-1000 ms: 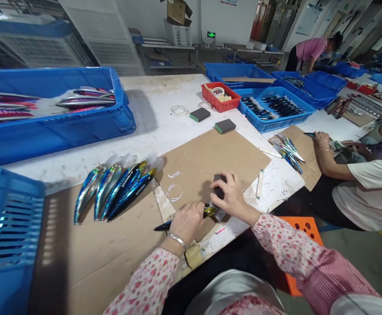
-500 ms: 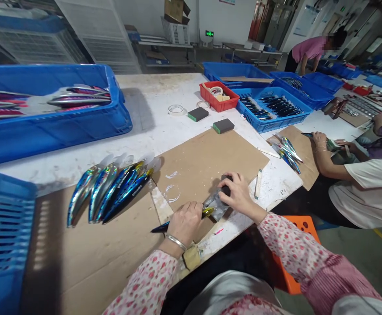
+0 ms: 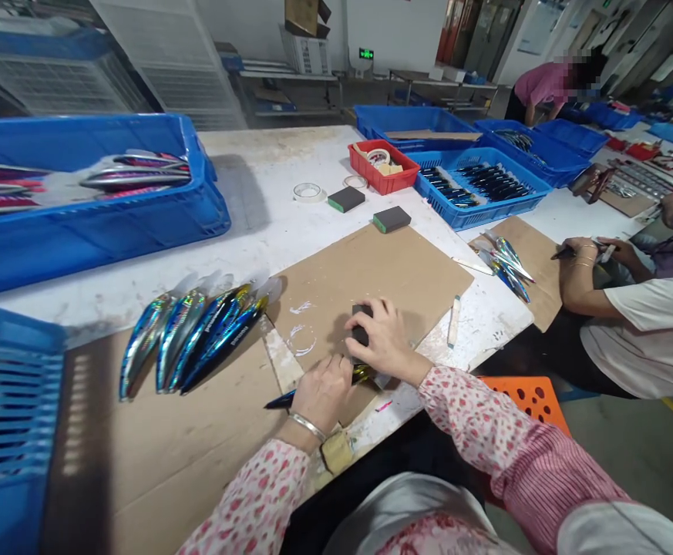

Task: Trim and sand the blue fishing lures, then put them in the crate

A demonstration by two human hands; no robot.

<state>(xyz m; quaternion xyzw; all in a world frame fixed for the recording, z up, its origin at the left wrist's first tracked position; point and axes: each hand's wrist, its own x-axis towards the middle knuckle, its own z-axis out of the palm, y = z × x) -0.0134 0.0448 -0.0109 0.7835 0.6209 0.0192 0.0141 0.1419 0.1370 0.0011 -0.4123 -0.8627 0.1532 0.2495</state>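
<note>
My left hand (image 3: 323, 393) is closed round a fishing lure (image 3: 281, 400). The lure's dark blue pointed end sticks out on the left, and a yellow part shows to the right of the fingers. My right hand (image 3: 383, 339) grips a dark sanding block (image 3: 361, 325) over the lure's right end, close beside my left fingers. That end of the lure is mostly hidden by the hand. Left of my hands, several shiny blue and silver fishing lures (image 3: 220, 331) with clear lips lie in a row on cardboard (image 3: 197, 439).
Two more sanding blocks (image 3: 392, 219) lie behind the cardboard sheet (image 3: 422, 262), near a tape roll (image 3: 309, 192) and a red bin (image 3: 385, 181). Blue crates (image 3: 209, 208) flank the table. At right, a co-worker's hand (image 3: 582, 250) holds a dark object.
My right hand has moved left with the sanding block, from the clear lip end toward my left hand. My left hand has stayed nearly still on the lure.
</note>
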